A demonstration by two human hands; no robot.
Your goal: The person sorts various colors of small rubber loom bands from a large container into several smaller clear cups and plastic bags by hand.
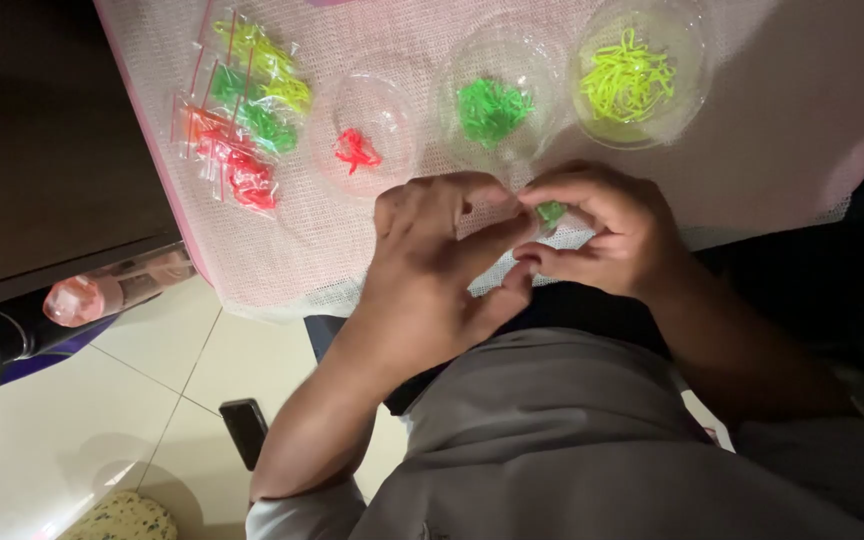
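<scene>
Both hands, left hand [432, 265] and right hand [607, 235], meet fingertip to fingertip at the bench [772, 150] edge, pinched together on a small green band [550, 211].

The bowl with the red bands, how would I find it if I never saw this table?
Look at the white mesh mat on the table, where three clear round bowls stand in a row. The one you want is the bowl with red bands, leftmost in the row, beside the small plastic bags. It holds only a few red bands, while its neighbours hold a green heap and a yellow heap.
</scene>
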